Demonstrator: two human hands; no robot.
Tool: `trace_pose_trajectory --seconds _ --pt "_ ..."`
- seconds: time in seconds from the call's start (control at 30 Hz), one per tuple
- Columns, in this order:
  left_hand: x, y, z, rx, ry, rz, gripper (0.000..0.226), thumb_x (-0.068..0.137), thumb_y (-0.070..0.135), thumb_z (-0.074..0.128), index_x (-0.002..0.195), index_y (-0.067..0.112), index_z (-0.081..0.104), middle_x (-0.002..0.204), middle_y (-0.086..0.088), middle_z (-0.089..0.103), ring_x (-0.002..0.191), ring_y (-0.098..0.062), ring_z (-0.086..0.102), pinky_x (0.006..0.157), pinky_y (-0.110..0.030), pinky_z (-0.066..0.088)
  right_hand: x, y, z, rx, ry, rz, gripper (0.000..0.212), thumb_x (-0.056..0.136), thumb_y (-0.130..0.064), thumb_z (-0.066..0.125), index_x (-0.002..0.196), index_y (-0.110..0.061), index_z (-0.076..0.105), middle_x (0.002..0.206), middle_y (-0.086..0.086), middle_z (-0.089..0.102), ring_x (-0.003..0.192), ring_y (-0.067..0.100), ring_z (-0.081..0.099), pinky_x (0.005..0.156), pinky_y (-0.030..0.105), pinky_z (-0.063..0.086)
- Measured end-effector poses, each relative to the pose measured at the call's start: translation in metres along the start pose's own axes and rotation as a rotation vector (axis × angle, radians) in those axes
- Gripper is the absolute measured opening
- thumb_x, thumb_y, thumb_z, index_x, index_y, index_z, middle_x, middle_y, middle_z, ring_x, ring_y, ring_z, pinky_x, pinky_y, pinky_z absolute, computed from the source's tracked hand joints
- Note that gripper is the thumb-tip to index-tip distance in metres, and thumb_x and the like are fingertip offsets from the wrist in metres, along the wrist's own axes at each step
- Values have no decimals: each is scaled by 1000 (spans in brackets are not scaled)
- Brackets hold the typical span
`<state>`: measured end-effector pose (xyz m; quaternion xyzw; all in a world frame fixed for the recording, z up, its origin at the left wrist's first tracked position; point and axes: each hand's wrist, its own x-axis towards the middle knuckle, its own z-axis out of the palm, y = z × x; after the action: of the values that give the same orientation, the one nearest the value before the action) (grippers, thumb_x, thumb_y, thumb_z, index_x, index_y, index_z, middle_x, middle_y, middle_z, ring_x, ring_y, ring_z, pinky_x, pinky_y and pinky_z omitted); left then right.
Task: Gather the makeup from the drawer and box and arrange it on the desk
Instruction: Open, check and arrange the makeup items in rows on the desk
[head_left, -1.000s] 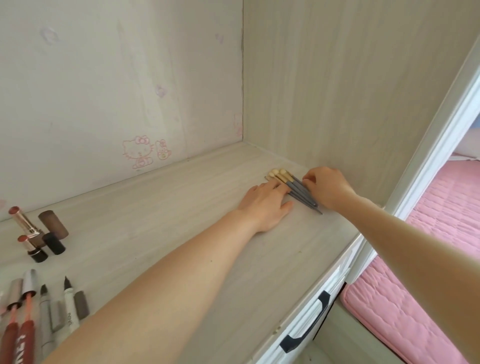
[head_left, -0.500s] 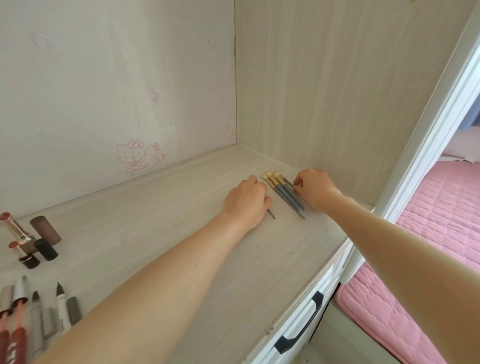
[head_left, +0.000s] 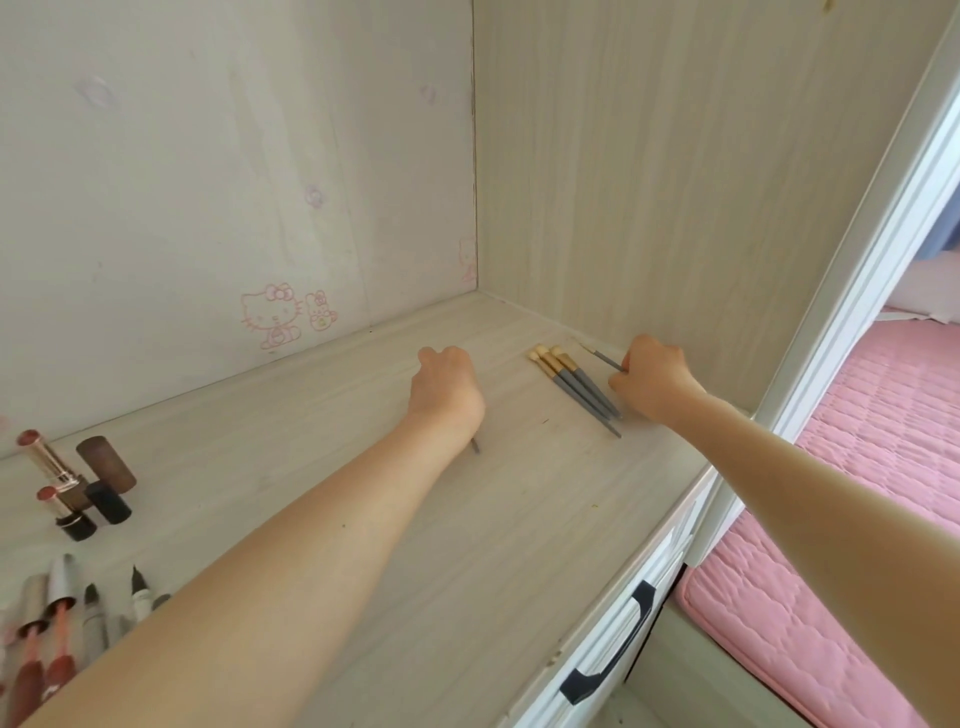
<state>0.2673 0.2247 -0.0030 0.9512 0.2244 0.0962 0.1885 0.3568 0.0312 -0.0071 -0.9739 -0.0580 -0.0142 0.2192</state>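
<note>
Sorting brushes on the tabletop (head_left: 363, 519)

Left hand (head_left: 447, 389) curled over one thin brush (head_left: 475, 446) (mostly hidden), right hand (head_left: 652, 382) pinching another fine brush (head_left: 605, 357), three grey-handled brushes (head_left: 576, 384) lying between them.

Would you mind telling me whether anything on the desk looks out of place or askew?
Nothing stands out. Three brushes lie side by side on the desk, and the lipsticks sit grouped at the left.
</note>
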Motion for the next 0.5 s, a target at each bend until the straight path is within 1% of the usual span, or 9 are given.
trace_pose_trajectory --seconds 0.07,0.17,0.23,0.3,0.4,0.5 --pt "2 -2 -2 -31 -11 -21 26 88 -3 49 113 2 53 122 -17 43 106 -38 54 78 -34 42 2 -2 0 49 -12 10 13 94 -13 45 104 -4 46 93 14 48 60 17 42 45 25 30" --pt "4 -3 -4 -15 -67 -34 29 84 0 57 113 4 57 121 -16 49 106 -36 58 82 -35 47 4 -4 4 111 -18 4 16 95 -14 39 101 -3 48 86 12 49 61 18 43 47 26 31" --pt "6 -3 -3 -1 -110 -42 32 81 2 62 112 3 59 118 -17 56 105 -35 60 82 -34 50 5 -4 7 160 -6 7 17 95 -17 41 101 -4 49 81 8 49 62 18 45 48 26 33" --pt "10 -2 -2 -27 -128 -53 32 80 5 64 111 2 60 116 -17 59 104 -33 61 83 -33 51 7 -4 9 187 -1 14 19 93 -21 46 98 -4 53 78 6 51 63 19 48 53 28 40" --pt "15 7 -2 -119 -115 -58 30 83 13 65 111 3 60 116 -17 59 103 -32 61 75 -30 48 10 -7 10 181 -18 15 24 91 -31 55 93 -7 58 79 6 58 66 21 54 65 33 49" --pt "15 23 5 -264 -110 -39 18 90 16 54 104 5 56 111 -15 59 94 -31 61 63 -27 44 10 -12 12 135 -45 8 29 89 -39 62 87 -10 62 80 7 62 68 22 57 69 34 52"
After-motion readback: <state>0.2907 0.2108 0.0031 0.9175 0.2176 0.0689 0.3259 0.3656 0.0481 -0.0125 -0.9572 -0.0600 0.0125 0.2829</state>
